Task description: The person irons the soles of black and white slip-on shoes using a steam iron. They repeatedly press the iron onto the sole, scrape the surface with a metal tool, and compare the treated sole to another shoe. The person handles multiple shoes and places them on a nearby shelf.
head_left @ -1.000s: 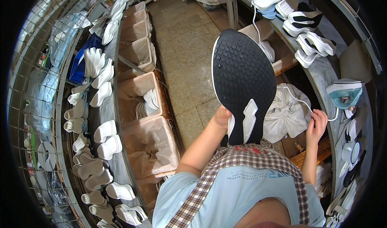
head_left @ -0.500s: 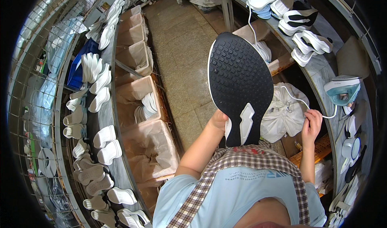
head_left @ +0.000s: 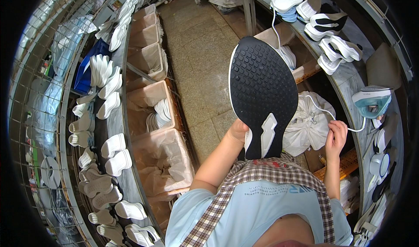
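A large black shoe sole with a textured tread, a white rim and a white inset stands tilted up in front of my chest. My left hand grips its lower left edge; the fingers behind it are hidden. To the right, my right hand is raised near the bench edge with its fingers curled in. A white cord passes behind those fingers, and I cannot make out whether they hold it. The cord leads to a teal and white iron on the right bench.
White and black soles stand along the right bench. White soles line the left bench. Lined pink bins stand beneath it, some with soles inside. A tied white sack lies beyond the sole, near the tiled floor.
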`<state>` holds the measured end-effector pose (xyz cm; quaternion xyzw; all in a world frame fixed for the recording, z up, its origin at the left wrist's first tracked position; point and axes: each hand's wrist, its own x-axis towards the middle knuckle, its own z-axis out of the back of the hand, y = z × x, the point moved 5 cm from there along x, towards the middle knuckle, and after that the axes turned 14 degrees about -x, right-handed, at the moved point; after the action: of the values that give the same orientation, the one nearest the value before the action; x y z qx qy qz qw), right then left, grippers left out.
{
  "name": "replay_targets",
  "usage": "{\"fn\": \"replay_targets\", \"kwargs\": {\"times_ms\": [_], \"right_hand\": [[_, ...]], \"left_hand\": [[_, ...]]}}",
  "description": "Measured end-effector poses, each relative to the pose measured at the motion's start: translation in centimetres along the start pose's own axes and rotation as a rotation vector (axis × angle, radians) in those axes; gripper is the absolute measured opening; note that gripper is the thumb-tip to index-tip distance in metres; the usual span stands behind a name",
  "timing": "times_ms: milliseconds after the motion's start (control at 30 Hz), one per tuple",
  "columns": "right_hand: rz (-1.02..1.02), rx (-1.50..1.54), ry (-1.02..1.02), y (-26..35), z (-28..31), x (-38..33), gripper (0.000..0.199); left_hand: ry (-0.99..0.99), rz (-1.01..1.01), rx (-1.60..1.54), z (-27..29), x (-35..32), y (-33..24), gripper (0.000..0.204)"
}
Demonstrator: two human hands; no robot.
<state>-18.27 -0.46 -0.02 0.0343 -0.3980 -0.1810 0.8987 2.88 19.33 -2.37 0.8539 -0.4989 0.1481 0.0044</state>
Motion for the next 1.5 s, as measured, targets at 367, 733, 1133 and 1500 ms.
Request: {"fn": "replay_targets", "kwargs": {"times_ms": [367,733,1133,1500], "right_hand": [[-0.402,0.787,0.557,3.0,-5.7,-2.4,0.055],[-0.563,1.468,0.623,7.0,-5.9,-1.7,0.062],[-0.419,1.487,0.71,7.5,-5.6,-0.9,0.074],[-0.703,1.603,0.371,9.5,-4.8,3.1,0.047]], "left_hand": [[-0.2,-0.003,0.153,1.6,-0.4,2.1,0.086],[-0.227,-0.414,0.568,-2.9,2.5,-1.5,0.064],[-0.28,-0.508,0.692,-6.9,1.3,-1.5,0.064],[-0.052,-0.268,1.807,-10.4,0.6,0.5,0.104]]}}
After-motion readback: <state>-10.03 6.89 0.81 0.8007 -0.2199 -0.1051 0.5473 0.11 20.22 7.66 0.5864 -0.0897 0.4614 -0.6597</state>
